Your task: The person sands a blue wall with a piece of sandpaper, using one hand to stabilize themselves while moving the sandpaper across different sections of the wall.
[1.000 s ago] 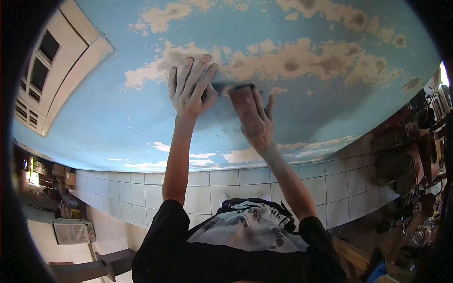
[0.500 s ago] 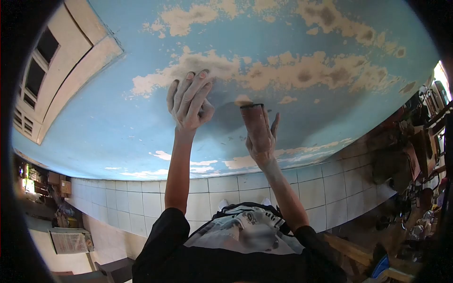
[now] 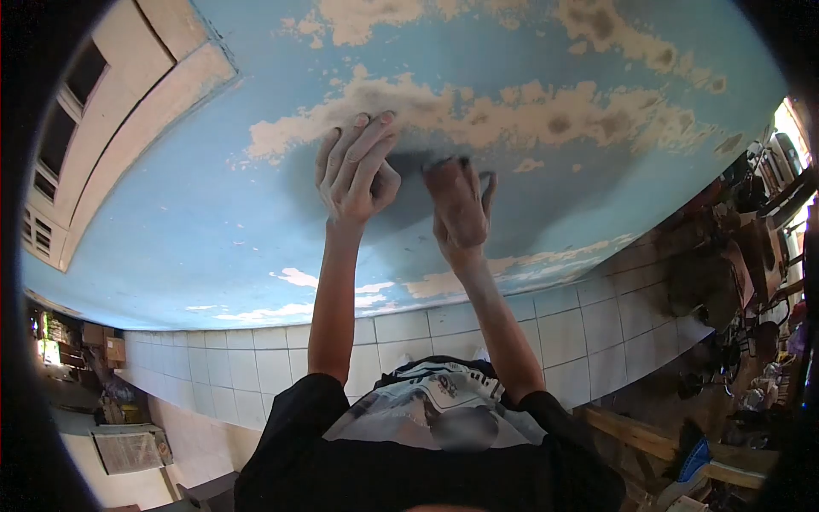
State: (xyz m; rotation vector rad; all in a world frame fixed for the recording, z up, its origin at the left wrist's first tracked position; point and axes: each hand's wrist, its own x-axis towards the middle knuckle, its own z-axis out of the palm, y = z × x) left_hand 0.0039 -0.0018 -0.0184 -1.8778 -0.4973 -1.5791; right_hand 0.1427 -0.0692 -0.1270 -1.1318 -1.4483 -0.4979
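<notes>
My left hand (image 3: 354, 171) is raised against the blue wall (image 3: 205, 213), its dusty fingers stretched upward and the thumb bent inward. Its fingertips rest at the lower edge of a pale, patchy filled area (image 3: 401, 101); I see nothing held in it. To the right of it, my right hand (image 3: 465, 226) grips a brown, flat strip that looks like sandpaper (image 3: 445, 181), with a dark edge at the top. That strip is slightly blurred and lies over the blue paint just below the pale band. The palm side of this hand is partly hidden.
A cream window frame (image 3: 183, 81) borders the wall at the left. Pale floor tiles (image 3: 401, 328) run along its foot. At the lower right are a wooden beam (image 3: 631, 431) and a blue-and-black brush (image 3: 695, 456). Cluttered household items (image 3: 759, 341) fill the right side.
My right hand has moved up and slightly left with the sandpaper, closer to the left hand. The left hand keeps about the same place on the wall while the view shifts slightly.
</notes>
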